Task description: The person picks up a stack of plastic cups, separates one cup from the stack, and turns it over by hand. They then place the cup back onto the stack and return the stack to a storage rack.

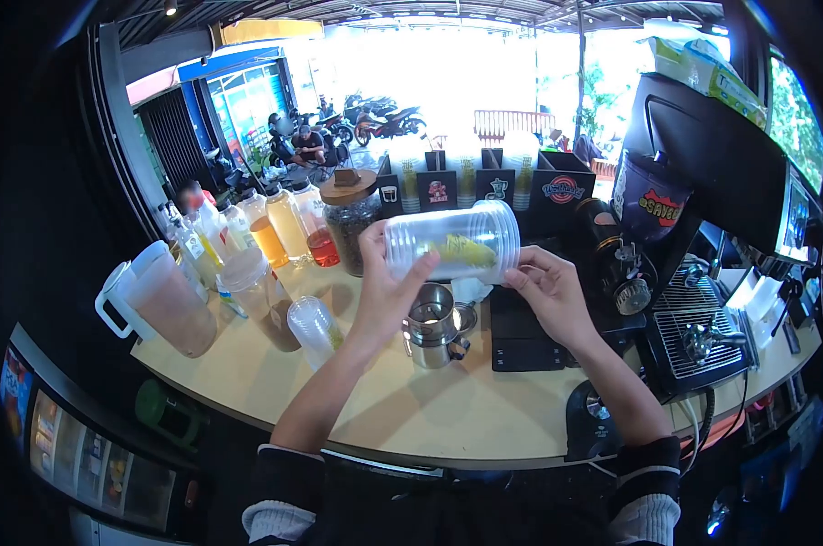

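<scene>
A stack of clear plastic cups (443, 232) with yellow-green print lies sideways in the air between my hands, above the counter. My left hand (395, 289) wraps round its base end, thumb across the near side. At the rim end, my right hand (550, 289) pinches the stacked lips between thumb and fingers. Below the cups stands a stainless steel pitcher (431, 350) with another metal vessel (431, 305) on top. More clear plastic cups (311, 323) rest on the counter, left of the pitcher and partly behind my left forearm.
Syrup bottles (289, 227), a plastic pitcher (170, 300) and a wooden-lidded jar (350, 218) line the left. A black scale (528, 355) sits right of centre. Beyond it are an espresso machine (698, 318) and cup organizer (562, 182). A person (309, 146) sits outside.
</scene>
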A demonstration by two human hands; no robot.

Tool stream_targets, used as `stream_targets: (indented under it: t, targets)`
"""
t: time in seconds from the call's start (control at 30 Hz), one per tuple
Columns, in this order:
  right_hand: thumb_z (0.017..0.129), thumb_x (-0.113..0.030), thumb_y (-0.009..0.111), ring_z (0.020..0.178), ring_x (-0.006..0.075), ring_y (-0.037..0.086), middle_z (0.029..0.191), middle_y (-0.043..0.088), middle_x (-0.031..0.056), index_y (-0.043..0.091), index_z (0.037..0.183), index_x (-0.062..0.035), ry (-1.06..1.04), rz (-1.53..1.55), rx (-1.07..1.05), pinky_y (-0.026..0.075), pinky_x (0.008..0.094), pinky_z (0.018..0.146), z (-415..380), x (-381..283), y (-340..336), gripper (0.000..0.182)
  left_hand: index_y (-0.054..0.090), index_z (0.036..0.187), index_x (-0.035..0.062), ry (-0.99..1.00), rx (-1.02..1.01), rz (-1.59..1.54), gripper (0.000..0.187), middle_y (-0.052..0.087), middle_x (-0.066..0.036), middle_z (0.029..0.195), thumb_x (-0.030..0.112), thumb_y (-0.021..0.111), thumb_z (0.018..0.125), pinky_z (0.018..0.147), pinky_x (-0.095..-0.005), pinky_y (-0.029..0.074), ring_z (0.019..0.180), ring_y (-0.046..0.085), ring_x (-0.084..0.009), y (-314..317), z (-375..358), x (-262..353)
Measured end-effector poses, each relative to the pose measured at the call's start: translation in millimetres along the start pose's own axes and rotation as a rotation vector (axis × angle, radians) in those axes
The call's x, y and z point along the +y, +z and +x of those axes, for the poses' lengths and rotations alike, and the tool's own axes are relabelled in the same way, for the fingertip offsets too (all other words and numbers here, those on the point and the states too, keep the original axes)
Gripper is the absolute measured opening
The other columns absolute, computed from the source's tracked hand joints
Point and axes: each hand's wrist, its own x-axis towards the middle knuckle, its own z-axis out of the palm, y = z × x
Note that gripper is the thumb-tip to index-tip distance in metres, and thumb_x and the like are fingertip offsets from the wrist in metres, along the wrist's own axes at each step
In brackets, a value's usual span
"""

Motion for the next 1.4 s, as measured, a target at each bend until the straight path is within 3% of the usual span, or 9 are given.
stream_targets:
  t: [0.27, 0.53, 0.63, 0.73, 1.13, 1.17, 1.2, 1.3, 1.4]
  targets:
    - [0.088, -0.007, 0.058, 0.086, 0.0106, 0.06, 0.095, 0.061, 0.0074, 0.058, 0.106, 0.0006, 0.016, -0.08, -0.07, 0.048, 0.0263, 0.076, 34, 17, 7, 0.02, 0.032, 0.126, -0.0007, -0.272, 0.022, -0.305, 0.064, 0.052, -0.014, 0.113, 0.026, 0.07, 0.082, 0.08, -0.0291, 0.052, 0.101, 0.057, -0.016, -17, 58, 2]
    - [0.086, -0.012, 0.061, 0.094, 0.0145, 0.059, 0.112, 0.049, 0.0071, 0.052, 0.115, -0.003, 0.038, -0.144, -0.048, 0.048, 0.0288, 0.077, 61, 28, 9, 0.031, 0.031, 0.127, -0.007, 0.348, 0.281, 0.285, 0.08, 0.048, -0.023, 0.116, 0.033, 0.075, 0.074, 0.086, -0.0311, 0.048, 0.109, 0.054, -0.0265, -62, 210, -36]
    - [0.086, -0.012, 0.061, 0.096, 0.0147, 0.058, 0.113, 0.048, 0.0069, 0.052, 0.115, -0.0044, 0.013, -0.153, -0.101, 0.048, 0.0293, 0.078, 63, 35, 12, 0.032, 0.035, 0.128, -0.0038, 0.279, 0.112, 0.501, 0.086, 0.048, -0.026, 0.12, 0.049, 0.073, 0.071, 0.089, -0.0361, 0.046, 0.111, 0.053, -0.0305, -68, 244, -46]
    - [0.086, -0.011, 0.06, 0.097, 0.0153, 0.057, 0.115, 0.046, 0.0071, 0.051, 0.116, -0.0052, 0.04, -0.147, -0.156, 0.049, 0.0301, 0.08, 61, 35, 14, 0.032, 0.034, 0.132, -0.002, 0.242, 0.018, 0.728, 0.084, 0.047, -0.025, 0.126, 0.041, 0.075, 0.073, 0.091, -0.0366, 0.047, 0.112, 0.054, -0.0302, -71, 266, -60]
    - [0.088, -0.005, 0.057, 0.103, 0.0154, 0.053, 0.123, 0.044, 0.0076, 0.053, 0.116, -0.0036, 0.098, -0.18, -0.246, 0.048, 0.0289, 0.085, 57, 34, 18, 0.029, 0.039, 0.136, 0.0055, 0.086, -0.355, 0.586, 0.086, 0.048, -0.02, 0.131, 0.048, 0.074, 0.071, 0.102, -0.0397, 0.038, 0.123, 0.046, -0.0323, -77, 267, -106]
    - [0.088, -0.005, 0.057, 0.103, 0.0155, 0.053, 0.123, 0.043, 0.0078, 0.053, 0.116, -0.0035, 0.099, -0.185, -0.253, 0.048, 0.0291, 0.085, 57, 34, 18, 0.029, 0.034, 0.14, 0.0112, 0.024, -0.384, 0.629, 0.082, 0.047, -0.013, 0.133, 0.035, 0.077, 0.074, 0.079, -0.0341, 0.053, 0.107, 0.058, -0.0218, -76, 266, -105]
    - [0.088, -0.005, 0.056, 0.103, 0.0156, 0.053, 0.123, 0.043, 0.0081, 0.053, 0.116, -0.0034, 0.101, -0.192, -0.26, 0.048, 0.0292, 0.085, 57, 34, 18, 0.028, 0.034, 0.14, 0.0112, 0.023, -0.387, 0.626, 0.082, 0.047, -0.013, 0.133, 0.035, 0.077, 0.074, 0.079, -0.0341, 0.053, 0.107, 0.058, -0.0218, -75, 264, -105]
    - [0.086, -0.011, 0.061, 0.098, 0.015, 0.055, 0.117, 0.045, 0.0056, 0.053, 0.115, -0.0077, 0.074, -0.156, -0.239, 0.048, 0.0299, 0.08, 58, 38, 21, 0.03, 0.037, 0.138, 0.0097, 0.05, -0.449, 0.6, 0.077, 0.046, -0.012, 0.136, 0.033, 0.075, 0.076, 0.1, -0.0378, 0.041, 0.119, 0.05, -0.0214, -73, 260, -115]
    - [0.085, -0.011, 0.061, 0.098, 0.0149, 0.055, 0.117, 0.046, 0.0058, 0.053, 0.114, -0.0073, 0.058, -0.173, -0.252, 0.048, 0.0295, 0.079, 57, 36, 24, 0.03, 0.037, 0.138, 0.0093, 0.05, -0.428, 0.642, 0.077, 0.044, -0.012, 0.137, 0.032, 0.075, 0.076, 0.1, -0.038, 0.041, 0.12, 0.049, -0.0227, -70, 256, -120]
